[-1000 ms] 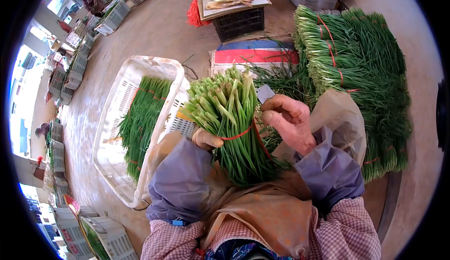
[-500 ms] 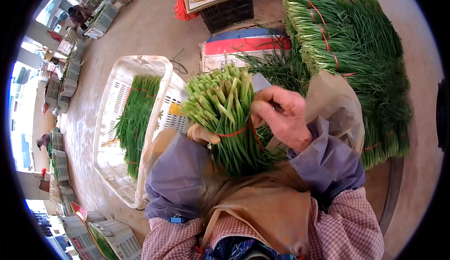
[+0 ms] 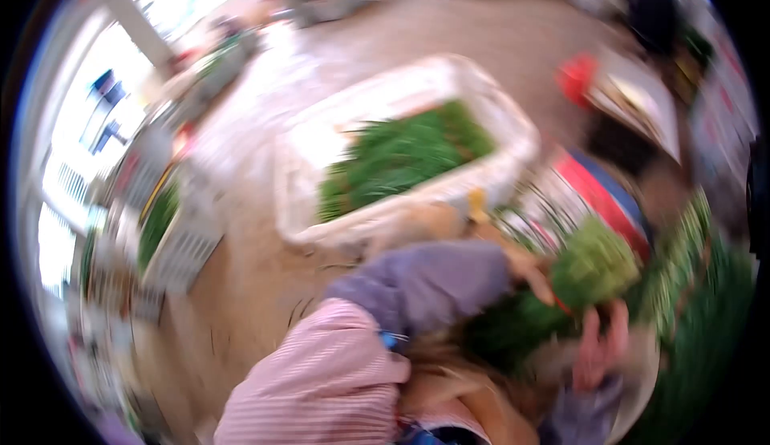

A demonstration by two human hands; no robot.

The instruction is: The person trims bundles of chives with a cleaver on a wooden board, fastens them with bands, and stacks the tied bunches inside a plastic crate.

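Observation:
The view is smeared by motion. A bundle of garlic chives (image 3: 595, 264) rests at my lap, its pale cut ends facing up and to the right and its dark leaves running down to the left. A red band shows around it. My left hand (image 3: 525, 273) grips the bundle from its left side, thumb and fingers lying along the stems. Just below the cut ends is my right hand (image 3: 600, 349), its fingers raised toward the bundle. Blur hides whether those fingers hold anything.
Left of the bundle stands a white plastic crate (image 3: 301, 184) with banded chives (image 3: 409, 156) inside. More chives (image 3: 714, 325) are piled at the right. A striped sack (image 3: 597, 196) and a dark crate topped by a board (image 3: 638, 100) lie beyond. Filled crates (image 3: 184, 228) line the left.
My view has swung left, so the white crate now sits near the middle. My right hand has moved from beside the band to just below the cut ends.

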